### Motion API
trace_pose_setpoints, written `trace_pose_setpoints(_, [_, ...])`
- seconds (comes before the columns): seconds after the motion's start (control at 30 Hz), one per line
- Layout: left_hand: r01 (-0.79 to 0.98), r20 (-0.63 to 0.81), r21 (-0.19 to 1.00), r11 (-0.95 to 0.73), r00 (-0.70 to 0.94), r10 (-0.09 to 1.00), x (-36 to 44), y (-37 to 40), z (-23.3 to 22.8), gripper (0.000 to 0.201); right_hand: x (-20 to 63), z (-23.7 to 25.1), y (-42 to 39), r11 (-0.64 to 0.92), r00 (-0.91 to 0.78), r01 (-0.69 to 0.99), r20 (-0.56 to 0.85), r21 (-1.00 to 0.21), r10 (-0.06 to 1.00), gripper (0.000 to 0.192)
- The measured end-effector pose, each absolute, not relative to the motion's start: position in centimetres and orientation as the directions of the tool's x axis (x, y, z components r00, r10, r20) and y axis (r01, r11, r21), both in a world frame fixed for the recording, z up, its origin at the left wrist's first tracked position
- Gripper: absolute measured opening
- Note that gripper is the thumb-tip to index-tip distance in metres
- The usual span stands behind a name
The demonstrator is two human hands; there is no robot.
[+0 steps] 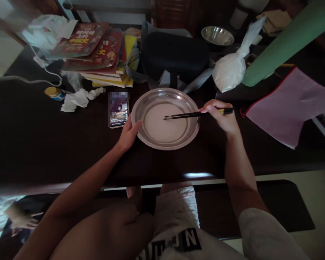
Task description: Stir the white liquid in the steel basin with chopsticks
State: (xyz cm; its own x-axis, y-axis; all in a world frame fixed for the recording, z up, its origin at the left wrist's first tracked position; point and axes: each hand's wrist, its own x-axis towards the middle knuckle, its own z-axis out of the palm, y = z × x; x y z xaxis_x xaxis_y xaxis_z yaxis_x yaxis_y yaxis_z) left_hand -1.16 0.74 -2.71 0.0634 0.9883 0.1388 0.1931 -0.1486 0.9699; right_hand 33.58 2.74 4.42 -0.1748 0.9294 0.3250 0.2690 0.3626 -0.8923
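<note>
Both hands flank the round steel plate (165,119) of pale liquid on the dark tabletop (43,144): left hand (128,135) grips its near-left rim, right hand (222,117) pinches black chopsticks (195,115) lying crosswise, tips at plate's centre. A phone (118,109) sits just left.

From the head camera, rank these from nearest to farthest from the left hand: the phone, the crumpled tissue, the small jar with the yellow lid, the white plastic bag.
Measured from the left hand:
1. Phone, just above the hand, beside the steel plate.
2. Crumpled tissue, farther left on the table.
3. Jar with yellow lid, left beyond the tissue.
4. White plastic bag, far right, past the plate.
</note>
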Motion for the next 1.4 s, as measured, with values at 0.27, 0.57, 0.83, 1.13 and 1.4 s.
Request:
trace_pose_setpoints(0.27, [0.174,0.115,0.977,-0.122,0.051,0.992,-1.22,0.75,-2.82,0.053,33.49,4.28,2.8,0.363,-0.24,0.253,0.305,-0.897,0.921,0.029])
trace_pose_setpoints(0.57, [0.17,0.113,0.978,-0.12,0.053,0.992,-1.17,0.81,-2.88,0.052,33.68,4.24,2.78,0.351,-0.207,0.253,0.304,-0.902,0.93,0.031])
trace_pose_setpoints(0.83, [0.172,0.133,0.975,-0.139,0.046,0.99,-1.2,0.81,-2.95,0.053,33.76,4.38,2.81,0.376,-0.151,0.226,0.349,-0.899,0.925,0.031])
trace_pose_setpoints(1.13, [0.205,0.128,0.969,-0.136,0.049,0.991,-1.3,0.84,-3.05,0.052,33.7,4.26,2.78,0.362,-0.126,0.247,0.34,-0.899,0.932,0.031])
trace_pose_setpoints(1.4, [0.17,0.12,0.977,-0.127,0.05,0.991,-1.23,0.82,-3.09,0.051,33.78,4.23,2.81,0.376,-0.192,0.269,0.333,-0.887,0.923,0.028])
